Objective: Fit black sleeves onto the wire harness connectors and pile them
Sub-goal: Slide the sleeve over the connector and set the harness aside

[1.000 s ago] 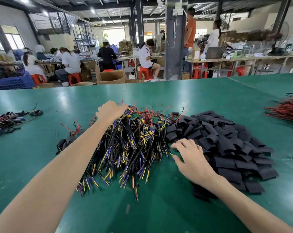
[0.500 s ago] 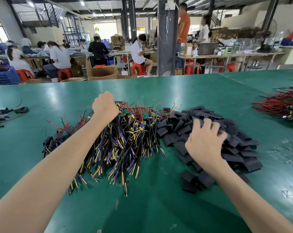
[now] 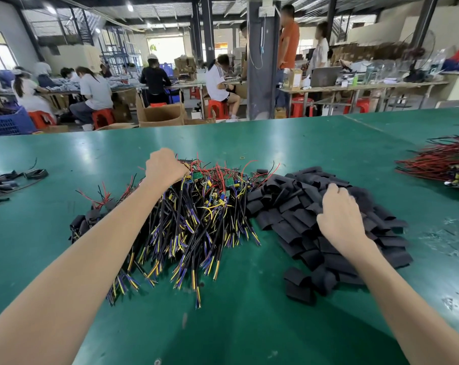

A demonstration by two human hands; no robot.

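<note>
On the tabletop [image 3: 249,325], harnesses [image 3: 191,219] lie piled at the middle, with sleeves [image 3: 289,206] heaped just right of them. The left hand [image 3: 164,165] is at the harnesses' far edge; the right hand [image 3: 340,219] lies on the sleeves.

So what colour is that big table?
Green, with a shiny surface. The table shows best in the head view.

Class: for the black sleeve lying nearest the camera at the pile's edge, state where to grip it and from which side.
Probably pinch the black sleeve by its near edge, coming from above on the near side: it lies flattened on the green table, its near edge free of the pile.
</note>
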